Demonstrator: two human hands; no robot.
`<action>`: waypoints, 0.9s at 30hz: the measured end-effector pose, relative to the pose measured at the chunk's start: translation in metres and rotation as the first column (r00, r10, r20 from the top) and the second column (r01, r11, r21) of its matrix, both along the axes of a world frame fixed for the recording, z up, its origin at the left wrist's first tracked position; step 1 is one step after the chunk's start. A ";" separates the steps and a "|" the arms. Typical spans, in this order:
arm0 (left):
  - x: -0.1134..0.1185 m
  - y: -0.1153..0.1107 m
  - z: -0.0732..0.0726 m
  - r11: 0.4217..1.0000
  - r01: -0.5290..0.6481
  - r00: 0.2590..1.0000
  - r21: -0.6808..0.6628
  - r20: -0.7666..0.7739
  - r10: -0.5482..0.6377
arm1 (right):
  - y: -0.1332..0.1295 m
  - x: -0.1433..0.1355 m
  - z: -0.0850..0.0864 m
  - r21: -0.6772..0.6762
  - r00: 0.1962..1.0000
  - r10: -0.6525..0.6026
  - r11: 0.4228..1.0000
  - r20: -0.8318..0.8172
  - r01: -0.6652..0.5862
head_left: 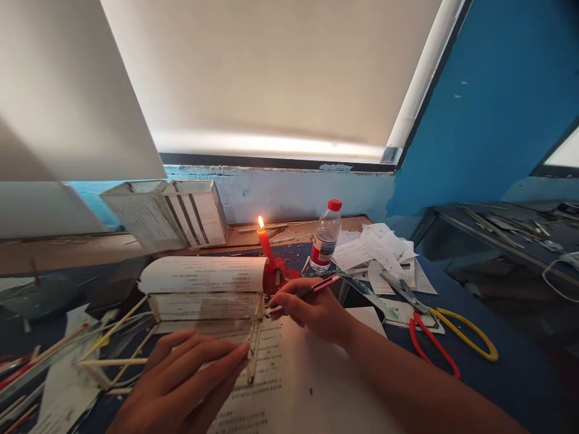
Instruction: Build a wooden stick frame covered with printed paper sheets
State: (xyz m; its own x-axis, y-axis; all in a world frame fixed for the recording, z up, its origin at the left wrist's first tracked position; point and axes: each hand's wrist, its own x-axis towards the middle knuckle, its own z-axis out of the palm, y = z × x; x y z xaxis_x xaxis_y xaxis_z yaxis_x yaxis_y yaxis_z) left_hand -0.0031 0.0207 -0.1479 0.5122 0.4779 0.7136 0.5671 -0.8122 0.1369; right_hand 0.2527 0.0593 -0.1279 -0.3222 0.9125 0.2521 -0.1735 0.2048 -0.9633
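Note:
My left hand point(185, 374) pinches the near side of a frame of thin wooden sticks point(254, 355), its fingertips at the right end. The frame reaches left across an open printed book point(257, 398), whose far page curls up behind it. My right hand point(312, 310) is closed round a slim pink-and-black pen-like tool point(319, 286). That tool's lower end is at the stick joint near the top of the frame's right end; its exact tip is hard to make out. Just beyond stands a lit red candle point(265, 242) in a pool of red wax point(283, 274).
A red-capped plastic bottle point(325, 236) stands behind my right hand, beside piled papers point(375, 250). Scissors with red and yellow handles point(423, 308) lie at the right. Two paper-covered boxes point(196, 214) stand by the wall. Loose sticks and papers clutter the left.

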 end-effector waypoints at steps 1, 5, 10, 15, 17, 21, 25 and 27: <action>0.000 -0.001 0.001 0.999 0.016 1.000 -0.028 -0.020 -0.017 | 0.000 0.000 0.001 -0.001 1.000 -0.020 1.000 -0.015 0.020; 0.000 -0.002 0.000 0.998 0.039 0.998 -0.054 -0.050 -0.042 | 0.005 0.001 -0.001 -0.021 0.996 -0.075 0.997 -0.039 0.075; -0.001 0.000 -0.001 0.998 0.019 0.999 -0.053 -0.049 -0.021 | 0.008 0.003 -0.006 -0.042 0.990 -0.135 0.990 0.037 0.136; -0.001 -0.001 0.001 0.998 0.044 0.998 -0.040 -0.035 -0.045 | 0.010 0.004 -0.009 -0.019 0.986 -0.157 0.987 0.059 0.158; 0.000 -0.001 0.001 0.998 0.045 0.998 -0.049 -0.038 -0.047 | 0.010 0.004 -0.009 -0.015 0.985 -0.161 0.987 0.062 0.162; 0.001 -0.002 0.000 0.998 0.032 0.998 -0.054 -0.045 -0.035 | 0.007 0.002 -0.005 -0.031 0.987 -0.152 0.988 0.058 0.154; 0.001 -0.003 0.001 0.999 0.024 0.999 -0.049 -0.046 -0.026 | 0.005 0.000 -0.002 -0.021 0.991 -0.125 0.992 0.049 0.126; 0.001 -0.003 0.003 0.999 0.034 0.998 -0.042 -0.047 -0.036 | 0.004 0.000 -0.003 0.012 0.986 -0.153 0.988 0.072 0.153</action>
State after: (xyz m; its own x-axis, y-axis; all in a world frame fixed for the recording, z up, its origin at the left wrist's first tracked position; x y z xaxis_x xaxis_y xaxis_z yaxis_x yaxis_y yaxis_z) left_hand -0.0023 0.0179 -0.1449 0.5619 0.4876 0.6682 0.5450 -0.8259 0.1445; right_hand 0.2531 0.0636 -0.1310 -0.1966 0.9508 0.2395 -0.0692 0.2302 -0.9707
